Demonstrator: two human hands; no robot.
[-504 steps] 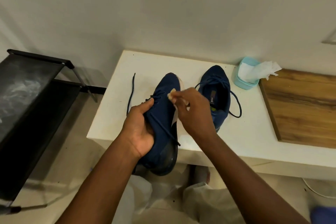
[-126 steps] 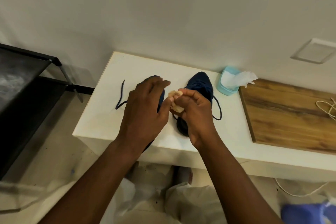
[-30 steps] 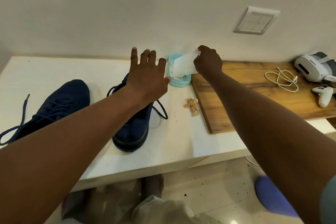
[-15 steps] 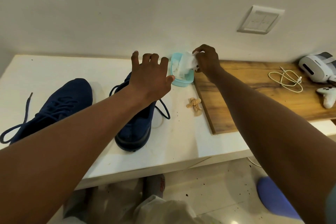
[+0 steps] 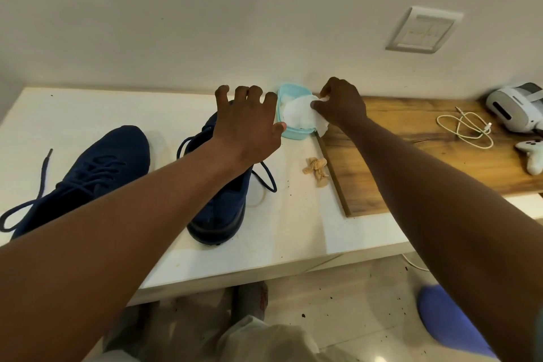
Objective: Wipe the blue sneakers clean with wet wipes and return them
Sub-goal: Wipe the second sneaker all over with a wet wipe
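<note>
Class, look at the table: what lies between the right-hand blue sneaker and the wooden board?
In the head view, a crumpled tan wipe lies on the white table between the sneaker and the board.

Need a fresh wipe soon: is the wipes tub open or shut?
Open: the light blue wipes tub shows a white wipe sticking out, pinched by the right hand.

Two blue sneakers (image 5: pixel 88 173) (image 5: pixel 223 203) are sitting on the worktop (image 5: pixel 293 229). One wipes tub (image 5: pixel 293 134) is standing at 12 o'clock. One crumpled used wipe (image 5: pixel 316 166), one wooden board (image 5: pixel 411 156), one cable (image 5: pixel 467 129), one headset (image 5: pixel 514 109) and one controller (image 5: pixel 531 154) are lying toward 2 o'clock.
</note>
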